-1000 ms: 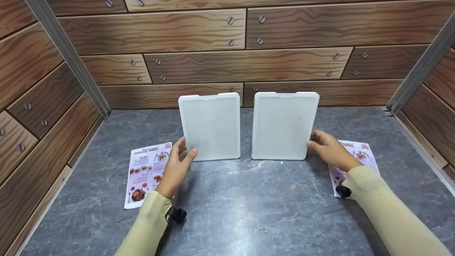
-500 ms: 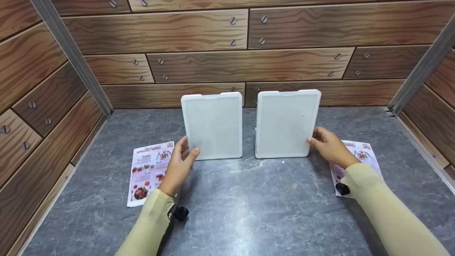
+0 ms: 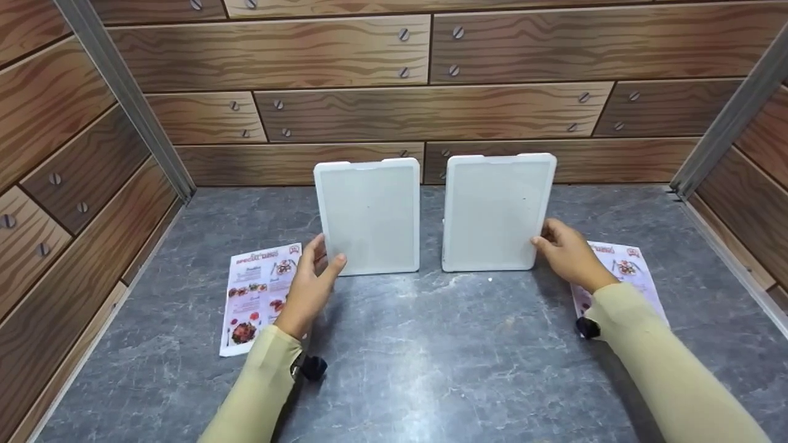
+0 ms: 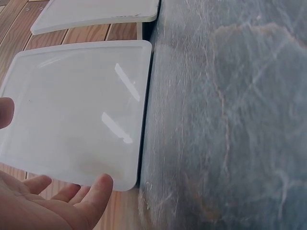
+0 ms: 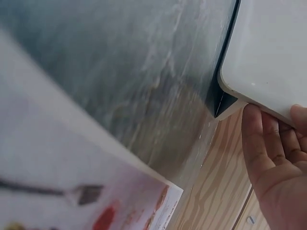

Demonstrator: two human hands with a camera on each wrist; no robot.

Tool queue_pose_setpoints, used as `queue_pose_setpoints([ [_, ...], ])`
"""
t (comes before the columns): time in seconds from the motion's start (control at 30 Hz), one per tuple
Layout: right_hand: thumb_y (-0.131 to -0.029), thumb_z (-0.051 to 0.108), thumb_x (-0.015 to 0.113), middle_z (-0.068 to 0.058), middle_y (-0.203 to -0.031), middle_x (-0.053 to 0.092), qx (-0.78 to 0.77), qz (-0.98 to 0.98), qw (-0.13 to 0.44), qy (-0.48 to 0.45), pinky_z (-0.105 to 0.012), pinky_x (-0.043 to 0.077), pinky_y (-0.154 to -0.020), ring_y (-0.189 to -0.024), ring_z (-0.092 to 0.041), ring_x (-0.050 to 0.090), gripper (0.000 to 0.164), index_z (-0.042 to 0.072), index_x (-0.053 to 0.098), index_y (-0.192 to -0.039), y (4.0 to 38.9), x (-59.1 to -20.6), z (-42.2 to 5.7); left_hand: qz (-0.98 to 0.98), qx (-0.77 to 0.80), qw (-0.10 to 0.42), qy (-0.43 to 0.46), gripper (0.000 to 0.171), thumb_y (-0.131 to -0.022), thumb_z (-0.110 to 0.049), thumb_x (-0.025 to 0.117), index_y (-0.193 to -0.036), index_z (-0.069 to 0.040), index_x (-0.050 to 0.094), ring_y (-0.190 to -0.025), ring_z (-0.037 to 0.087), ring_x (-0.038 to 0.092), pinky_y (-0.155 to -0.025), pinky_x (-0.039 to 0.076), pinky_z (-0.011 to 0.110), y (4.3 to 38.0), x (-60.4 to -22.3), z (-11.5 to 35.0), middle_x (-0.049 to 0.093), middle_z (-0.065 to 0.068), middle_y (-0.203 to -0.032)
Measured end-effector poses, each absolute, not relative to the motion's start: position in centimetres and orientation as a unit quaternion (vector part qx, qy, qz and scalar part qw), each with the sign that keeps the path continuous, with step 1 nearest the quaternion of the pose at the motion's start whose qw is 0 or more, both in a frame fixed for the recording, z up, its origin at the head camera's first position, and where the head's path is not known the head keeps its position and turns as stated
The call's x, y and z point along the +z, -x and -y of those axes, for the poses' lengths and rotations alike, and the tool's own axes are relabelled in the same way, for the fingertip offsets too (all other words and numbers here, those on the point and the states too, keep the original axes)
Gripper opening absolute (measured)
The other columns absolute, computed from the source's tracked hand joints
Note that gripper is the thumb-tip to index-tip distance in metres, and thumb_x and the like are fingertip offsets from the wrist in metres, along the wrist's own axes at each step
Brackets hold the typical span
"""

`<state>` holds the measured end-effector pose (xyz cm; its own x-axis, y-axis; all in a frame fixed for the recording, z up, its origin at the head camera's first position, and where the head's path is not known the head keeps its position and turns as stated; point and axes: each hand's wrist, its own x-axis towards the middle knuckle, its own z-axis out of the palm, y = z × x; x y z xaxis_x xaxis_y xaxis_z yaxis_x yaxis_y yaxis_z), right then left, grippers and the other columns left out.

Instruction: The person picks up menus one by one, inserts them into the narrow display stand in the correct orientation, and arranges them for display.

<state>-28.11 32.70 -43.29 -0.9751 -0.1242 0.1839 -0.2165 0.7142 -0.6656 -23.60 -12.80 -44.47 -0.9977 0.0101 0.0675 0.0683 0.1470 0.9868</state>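
Two white rectangular display stands are upright side by side, a narrow gap between them. The left stand [image 3: 369, 215] has my left hand [image 3: 308, 286] at its lower left edge, thumb in front and fingers reaching round behind. In the left wrist view its glossy front panel [image 4: 72, 105] shows light reflections, with fingertips along its side edge. My right hand [image 3: 569, 253] pinches the lower right edge of the right stand [image 3: 497, 215]. In the right wrist view, that stand's corner [image 5: 235, 79] has a dark foot behind it, with fingers under the edge.
A printed menu sheet [image 3: 246, 307] lies on the grey marbled table [image 3: 418, 357] at left. Another menu sheet [image 3: 637, 286] lies at right, partly beneath my right forearm. A wood-plank patterned wall [image 3: 345, 114] stands behind, with side walls left and right.
The right stand has shifted slightly back and to the right with my right hand. The left stand and left hand hardly move; the head view shifts slightly.
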Motion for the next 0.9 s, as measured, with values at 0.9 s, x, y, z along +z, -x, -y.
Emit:
queue_pose_setpoints([
  [0.9,-0.102,0.007,0.062,-0.011,-0.118,0.063,0.542,0.816,0.192,-0.053,-0.013,0.049,-0.085,-0.102,-0.005,0.057,0.038,-0.009,0.049,-0.134,26.3,-42.0,-31.9,0.812,-0.577,0.055,0.064,0.077,-0.104,-0.032,0.064,-0.162,-0.005,0.022,-0.149,0.041,0.03,-0.119,0.031,0.056,23.7,-43.1,14.1,0.027,0.026,-0.16],
])
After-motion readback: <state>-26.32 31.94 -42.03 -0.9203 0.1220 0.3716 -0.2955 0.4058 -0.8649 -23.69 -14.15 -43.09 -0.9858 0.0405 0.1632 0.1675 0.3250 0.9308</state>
